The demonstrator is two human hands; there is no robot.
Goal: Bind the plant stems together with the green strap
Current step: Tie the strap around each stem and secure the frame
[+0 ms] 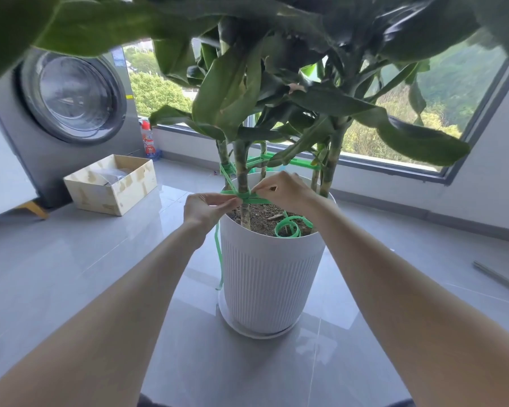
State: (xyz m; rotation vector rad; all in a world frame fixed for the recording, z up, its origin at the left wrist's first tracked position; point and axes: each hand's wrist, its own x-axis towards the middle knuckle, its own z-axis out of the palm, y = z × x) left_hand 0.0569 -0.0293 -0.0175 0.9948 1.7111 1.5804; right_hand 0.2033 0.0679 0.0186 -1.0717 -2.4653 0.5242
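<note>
A tall leafy plant with several stems grows from soil in a white ribbed pot. A green strap runs around the stems above the pot rim and crosses at the front stem. My left hand pinches the strap just left of that stem. My right hand pinches it just right of the stem. One loose end hangs down the pot's left side, and another part curls on the soil at the right.
An open wooden box sits on the tiled floor to the left, in front of a grey washing machine. A bottle stands by the window sill. A metal rod lies on the floor at right.
</note>
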